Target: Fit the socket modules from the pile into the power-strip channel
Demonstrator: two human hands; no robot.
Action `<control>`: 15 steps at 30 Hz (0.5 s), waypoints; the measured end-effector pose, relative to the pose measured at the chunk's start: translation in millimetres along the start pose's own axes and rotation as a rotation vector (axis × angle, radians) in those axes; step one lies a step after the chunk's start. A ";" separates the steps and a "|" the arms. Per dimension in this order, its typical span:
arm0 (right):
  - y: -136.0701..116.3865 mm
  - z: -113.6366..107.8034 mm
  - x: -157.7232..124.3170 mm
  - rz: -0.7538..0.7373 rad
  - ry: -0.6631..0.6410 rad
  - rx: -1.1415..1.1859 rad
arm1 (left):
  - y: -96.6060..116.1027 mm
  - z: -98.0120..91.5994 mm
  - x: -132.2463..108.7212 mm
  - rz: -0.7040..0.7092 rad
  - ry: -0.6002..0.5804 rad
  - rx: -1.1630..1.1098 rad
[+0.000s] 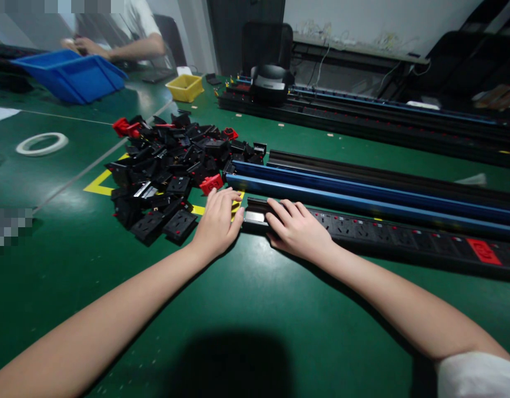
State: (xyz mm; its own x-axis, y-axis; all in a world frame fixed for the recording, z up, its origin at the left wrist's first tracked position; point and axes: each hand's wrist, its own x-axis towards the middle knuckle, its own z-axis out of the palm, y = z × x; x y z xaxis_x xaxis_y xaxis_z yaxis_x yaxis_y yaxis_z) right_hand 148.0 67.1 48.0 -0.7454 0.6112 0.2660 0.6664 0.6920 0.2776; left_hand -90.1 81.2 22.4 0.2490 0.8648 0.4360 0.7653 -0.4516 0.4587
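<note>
A long black power strip (404, 235) with several sockets and a red switch (482, 251) lies across the green table in front of me. My right hand (298, 229) rests palm down on its left end, fingers curled over the open end of the rail. My left hand (217, 221) lies just left of that end, fingers stretched toward it and touching it. Behind my left hand is a heap of loose black socket modules (163, 171) with a few red ones (211, 183) among them.
Blue and black rails (362, 190) lie parallel behind the strip, more rails (362, 119) farther back. A blue bin (72, 74), a yellow bin (185, 87) and a white tape roll (42, 143) stand at the left. Another person's arm (122, 50) works at the far left.
</note>
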 end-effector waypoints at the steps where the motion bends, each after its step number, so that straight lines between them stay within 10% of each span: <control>1: 0.0 0.1 -0.1 0.000 -0.001 -0.006 | -0.3 0.0 0.4 -0.005 -0.005 -0.015; 15: 0.4 -0.1 0.0 -0.003 -0.004 -0.011 | -16.2 4.6 3.5 -0.189 0.145 -0.220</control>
State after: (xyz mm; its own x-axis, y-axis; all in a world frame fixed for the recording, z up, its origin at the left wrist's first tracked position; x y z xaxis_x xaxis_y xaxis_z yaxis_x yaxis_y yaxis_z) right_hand 148.3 67.4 48.2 -0.7476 0.6104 0.2618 0.6642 0.6898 0.2883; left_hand -99.0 92.6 13.0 0.0157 0.9048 0.4256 0.6391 -0.3364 0.6917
